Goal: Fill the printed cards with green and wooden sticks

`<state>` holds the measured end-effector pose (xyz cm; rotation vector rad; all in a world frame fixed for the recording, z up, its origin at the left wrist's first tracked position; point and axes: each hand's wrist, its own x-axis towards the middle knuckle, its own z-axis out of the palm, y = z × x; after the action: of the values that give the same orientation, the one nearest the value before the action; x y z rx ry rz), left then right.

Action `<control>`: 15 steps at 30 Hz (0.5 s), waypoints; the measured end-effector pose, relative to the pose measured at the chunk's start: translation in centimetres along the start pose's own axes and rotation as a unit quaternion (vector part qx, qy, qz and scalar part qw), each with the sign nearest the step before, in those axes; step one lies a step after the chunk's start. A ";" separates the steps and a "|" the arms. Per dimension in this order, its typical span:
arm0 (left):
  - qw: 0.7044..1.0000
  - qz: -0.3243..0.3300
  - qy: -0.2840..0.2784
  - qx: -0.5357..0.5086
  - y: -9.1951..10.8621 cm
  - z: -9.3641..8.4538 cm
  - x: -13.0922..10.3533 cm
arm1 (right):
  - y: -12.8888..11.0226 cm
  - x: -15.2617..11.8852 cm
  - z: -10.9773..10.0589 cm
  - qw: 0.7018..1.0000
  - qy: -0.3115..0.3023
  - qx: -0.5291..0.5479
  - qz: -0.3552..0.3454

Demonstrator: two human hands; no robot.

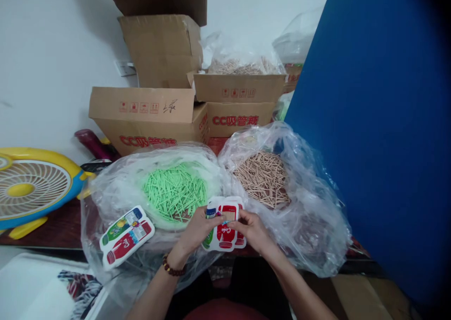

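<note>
Several bottle-shaped printed Cola cards (226, 239) are held together in front of me, overlapping and slightly fanned. My left hand (200, 226) grips their left side, thumb across the front. On the right side, my right hand (252, 230) pinches them, its fingertips near a row of thin brown sticks that shows at the front card. Just beyond the left hand lies a heap of green sticks (176, 191) in a clear plastic bag (116, 183). Past the right hand, brown sticks (262, 176) fill another plastic bag (313, 226). A stack of similar cards (127, 235) rests at left on the plastic.
Open cardboard boxes (141, 104) stand at the back, one holding a bag of brown sticks (243, 67). A yellow and blue fan (35, 188) is at far left. A large blue panel (373, 122) blocks the right. A white container (31, 282) sits lower left.
</note>
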<state>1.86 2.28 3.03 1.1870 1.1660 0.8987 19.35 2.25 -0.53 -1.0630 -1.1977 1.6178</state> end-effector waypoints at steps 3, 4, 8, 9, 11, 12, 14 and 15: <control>0.989 0.063 0.082 0.106 -1.2 -0.3 0.2 | 0.2 0.2 -1.6 0.995 0.027 -0.101 0.006; 0.978 0.086 0.111 0.152 -1.6 -0.4 0.3 | 0.2 0.4 -2.2 0.984 0.051 -0.173 0.009; 0.909 0.158 0.167 0.347 -3.6 -0.7 0.6 | -0.3 0.8 -3.8 0.862 0.101 -0.495 0.042; 0.893 0.168 0.160 0.387 -4.1 -0.6 0.6 | -0.4 0.8 -3.8 0.838 0.103 -0.534 0.047; 0.871 0.180 0.141 0.435 -5.0 -0.5 0.5 | -0.6 0.5 -3.6 0.811 0.119 -0.570 0.043; 0.867 0.184 0.136 0.442 -5.4 -0.4 0.4 | -0.6 0.3 -3.4 0.804 0.133 -0.579 0.034; 0.870 0.190 0.134 0.434 -5.9 -0.2 0.1 | -0.6 -0.2 -2.9 0.793 0.148 -0.591 0.012; 0.875 0.192 0.138 0.423 -6.0 -0.1 -0.1 | -0.5 -0.4 -2.8 0.792 0.144 -0.593 0.001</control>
<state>1.37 1.05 -2.83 2.1095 1.6716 0.8832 22.15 2.74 -0.51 -1.9483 -2.0125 0.4810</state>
